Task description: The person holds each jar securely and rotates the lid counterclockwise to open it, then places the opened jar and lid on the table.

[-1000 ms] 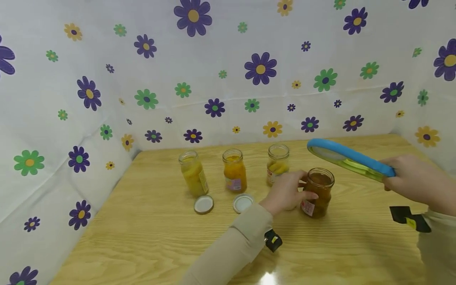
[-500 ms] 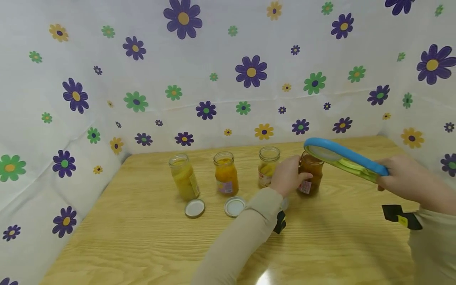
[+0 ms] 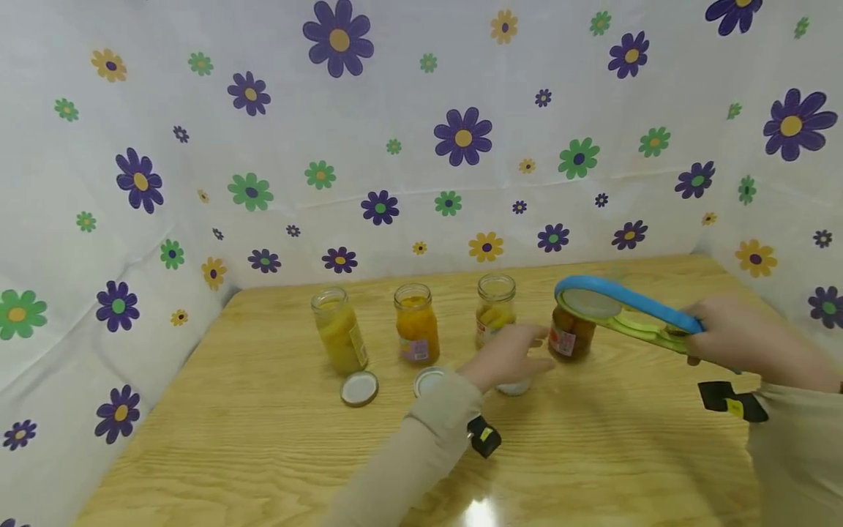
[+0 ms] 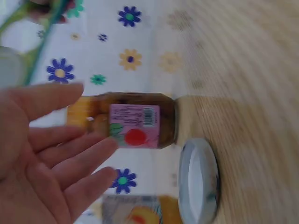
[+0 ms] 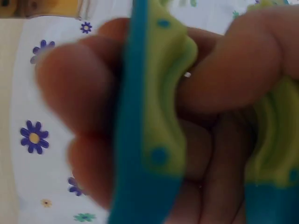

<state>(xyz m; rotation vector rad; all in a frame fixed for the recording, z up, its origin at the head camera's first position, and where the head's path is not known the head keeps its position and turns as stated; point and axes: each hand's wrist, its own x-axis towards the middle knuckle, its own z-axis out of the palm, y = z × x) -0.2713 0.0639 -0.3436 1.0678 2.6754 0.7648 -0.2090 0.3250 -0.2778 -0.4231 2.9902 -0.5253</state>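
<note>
My left hand (image 3: 508, 357) is held with its fingers extended and apart, just left of the brown jar (image 3: 571, 338), with nothing in its grasp. In the left wrist view the brown jar (image 4: 140, 120) shows a pink label, and the palm (image 4: 28, 182) faces it. My right hand (image 3: 737, 333) grips the handles of a blue and lime-green jar opener (image 3: 639, 316). A pale round lid (image 3: 591, 301) sits in the opener's loop, which hangs in front of the brown jar's top and hides its mouth. The right wrist view shows curled fingers (image 5: 74, 88) around the opener (image 5: 154, 121).
Left of the brown jar stand three open glass jars: one with yellow pieces (image 3: 495, 311), one orange (image 3: 417, 326), one pale yellow (image 3: 341, 333). Loose lids lie before them: a left lid (image 3: 359, 389), a middle lid (image 3: 429, 380) and a lid (image 3: 515, 388) partly behind my hand. A flowered cloth (image 3: 395, 110) backs the table.
The left hand moved the brown jar back into line with the others, then let go and drew away leftward. The opener stays in the right hand, slightly lower.
</note>
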